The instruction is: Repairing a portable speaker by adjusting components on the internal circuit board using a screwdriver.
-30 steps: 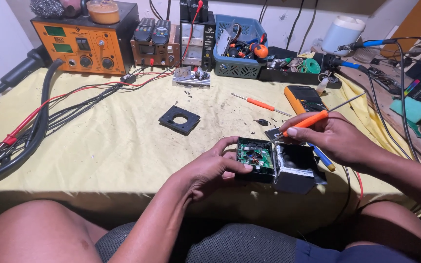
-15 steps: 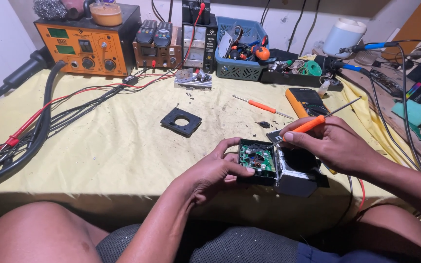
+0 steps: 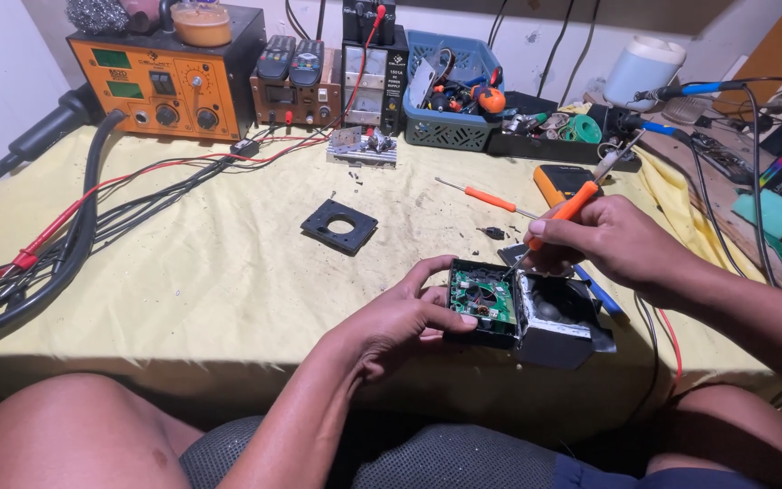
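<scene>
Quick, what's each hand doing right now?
Left hand: closed on the opened black device, steadying it.
Right hand: closed on an orange-handled screwdriver, tip at the device.

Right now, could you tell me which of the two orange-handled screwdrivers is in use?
The one in the right hand, its tip at the open black box. The other screwdriver lies untouched on the yellow cloth.

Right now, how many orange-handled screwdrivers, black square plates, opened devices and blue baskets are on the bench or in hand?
Orange-handled screwdrivers: 2, one in the right hand at, one on the cloth
Black square plates: 1
Opened devices: 1, gripped by the left hand
Blue baskets: 1
Total: 5
</scene>
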